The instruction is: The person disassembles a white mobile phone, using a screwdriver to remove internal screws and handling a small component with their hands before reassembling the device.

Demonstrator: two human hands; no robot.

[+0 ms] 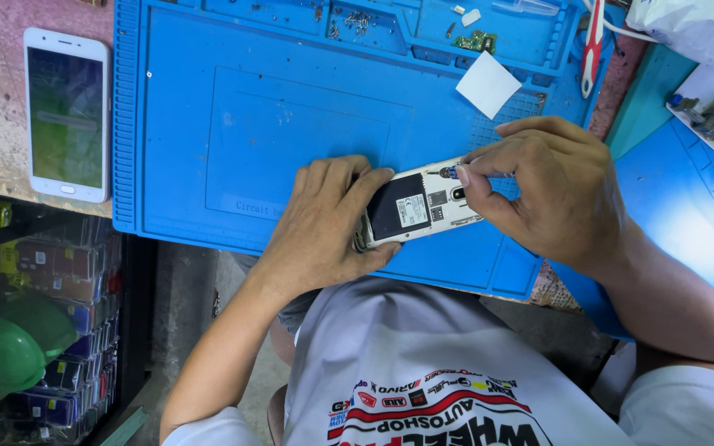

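While the left hand (324,223) clamps the lower end of an opened phone (417,206) against the blue work mat (208,124), its fingers curled closed round the casing, the right hand (551,186) pinches a small screwdriver (449,172), thumb and forefinger shut on its shaft, with the tip set at the phone's upper end. The phone lies back-up near the front edge of the mat, which covers the tabletop (10,99); its rear cover is already off, and the black battery (398,206) and the inner frame are exposed. The work appears to be at an early to middle stage: the shell is open, yet the frame is still in place. Loose screws (349,18) and a small green board piece (478,40) lie in the mat's upper trays. Counted: two phones, the second being a white phone (66,116) face-up at the left; one white square pad (489,84); one red-handled tool (592,41) at the mat's right edge.
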